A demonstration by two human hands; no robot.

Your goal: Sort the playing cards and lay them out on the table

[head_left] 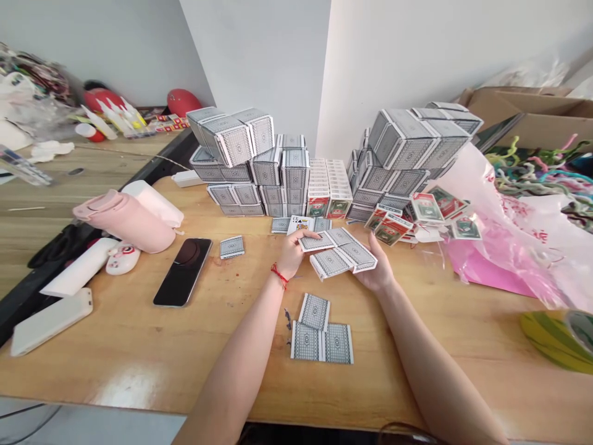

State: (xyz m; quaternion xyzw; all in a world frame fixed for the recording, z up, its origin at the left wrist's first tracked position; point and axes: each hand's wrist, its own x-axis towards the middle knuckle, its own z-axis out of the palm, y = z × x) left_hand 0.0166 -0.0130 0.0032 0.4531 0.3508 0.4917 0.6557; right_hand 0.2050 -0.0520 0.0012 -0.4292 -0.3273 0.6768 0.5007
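Observation:
My left hand, with a red string on its wrist, pinches the left edge of a piece made of folded playing cards. Its grey patterned backs face up, and one flap hangs toward me. My right hand grips the piece's right side, thumb raised and fingers partly hidden beneath. Below, a loose card overlaps two side-by-side cards on the table. Just behind my left hand lies a face-up king card. A small card stack rests farther left.
Card-box stacks stand at back left and back right, with boxed decks between. A phone, pink bottle and white power bank lie left. Opened deck boxes, plastic bag and tape roll are right.

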